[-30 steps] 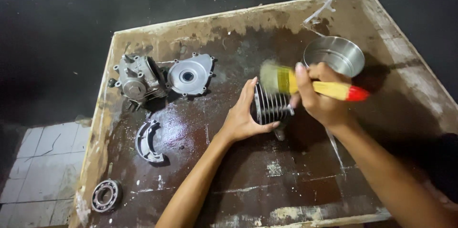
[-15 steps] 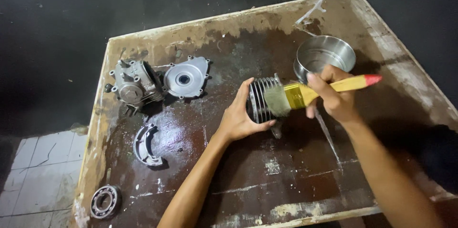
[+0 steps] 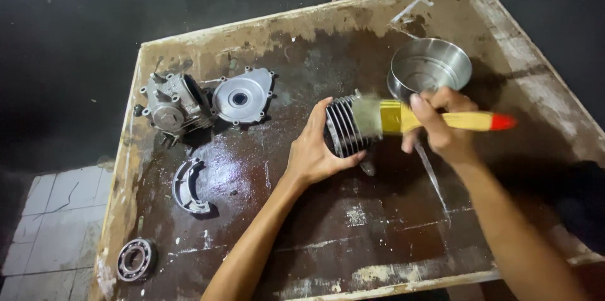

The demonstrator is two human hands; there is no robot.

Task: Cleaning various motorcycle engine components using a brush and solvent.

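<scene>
My left hand (image 3: 315, 150) grips a finned metal engine cylinder (image 3: 343, 128) that rests on a stained wooden board (image 3: 328, 232). My right hand (image 3: 441, 128) holds a paintbrush (image 3: 428, 118) with a yellow handle and a red tip. Its bristles lie against the cylinder's fins and look blurred. The cylinder's lower side is hidden behind my left fingers.
A round metal bowl (image 3: 430, 69) stands just behind my right hand. A cylinder head (image 3: 173, 106) and a round engine cover (image 3: 242, 96) lie at the board's back left. A curved brake shoe (image 3: 186, 186) and a ball bearing (image 3: 135, 259) lie front left. Tiled floor shows at left.
The brush has swung from above the cylinder down onto its fins and now lies level, handle pointing right. My left hand keeps its grip on the cylinder.
</scene>
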